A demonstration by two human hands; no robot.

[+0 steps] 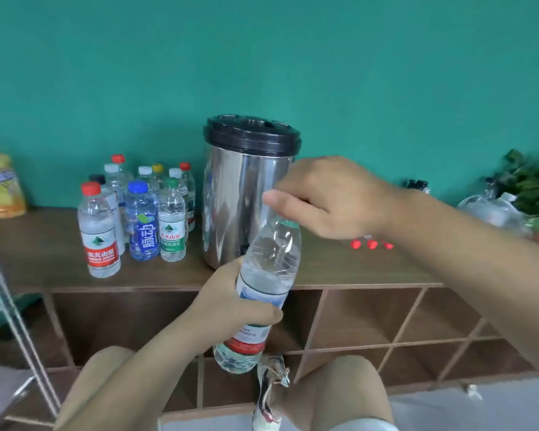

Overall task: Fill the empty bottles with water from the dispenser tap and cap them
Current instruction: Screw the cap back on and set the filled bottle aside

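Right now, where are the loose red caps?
In the head view, the red caps lie on the shelf top, right of the dispenser, showing just under the right hand.

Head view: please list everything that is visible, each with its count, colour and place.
dispenser: one, steel with black lid, middle of shelf top
capped bottles: about ten, clear, mixed cap colours, left of dispenser
bottle: one, clear, red-banded label, tilted in front of dispenser
caps: three, red, on shelf right of dispenser
pouch: one, yellow-orange, far left
clear bottles: a few, far right, count unclear
plant: one, green, far right
shelf: one, brown wood, open compartments below
wall: teal, behind
left hand: grips bottle's middle
right hand: fingers curled round bottle's top
legs: two, bare, bottom edge
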